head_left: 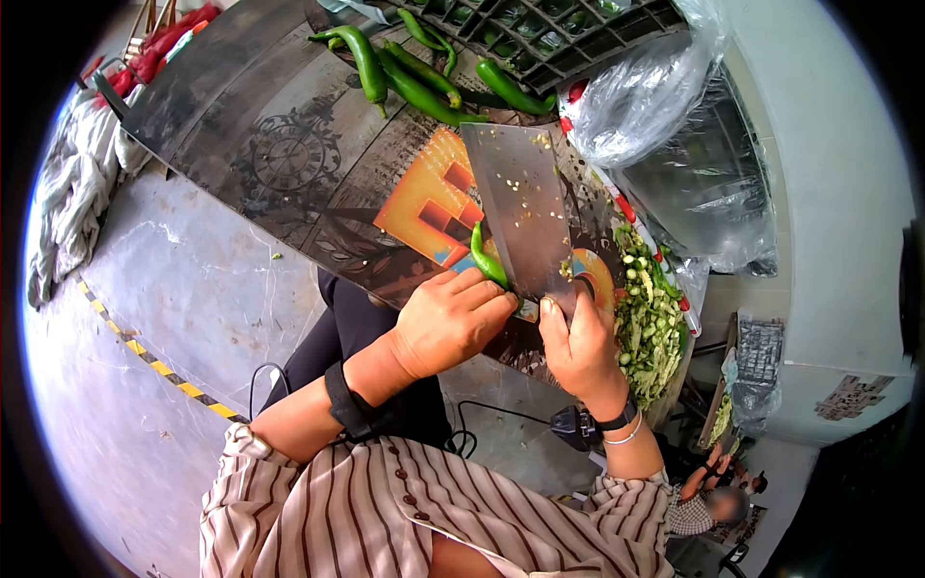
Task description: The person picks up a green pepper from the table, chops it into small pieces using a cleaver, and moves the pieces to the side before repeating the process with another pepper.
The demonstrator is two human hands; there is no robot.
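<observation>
My left hand is closed on a green chili pepper, with one curved end sticking out past the fingers. In my right hand is a cleaver, its handle wrapped by the fingers and its broad blade dotted with pale seeds. The blade stands right beside the pepper; whether it touches cannot be made out. Under both hands lies a tabletop with a printed pattern. To the right of my right hand is a heap of chopped green pepper.
Several whole green peppers lie at the far side of the table. Behind them stands a black plastic crate with more green peppers. Clear plastic bags sit at the right edge. Another person is at lower right.
</observation>
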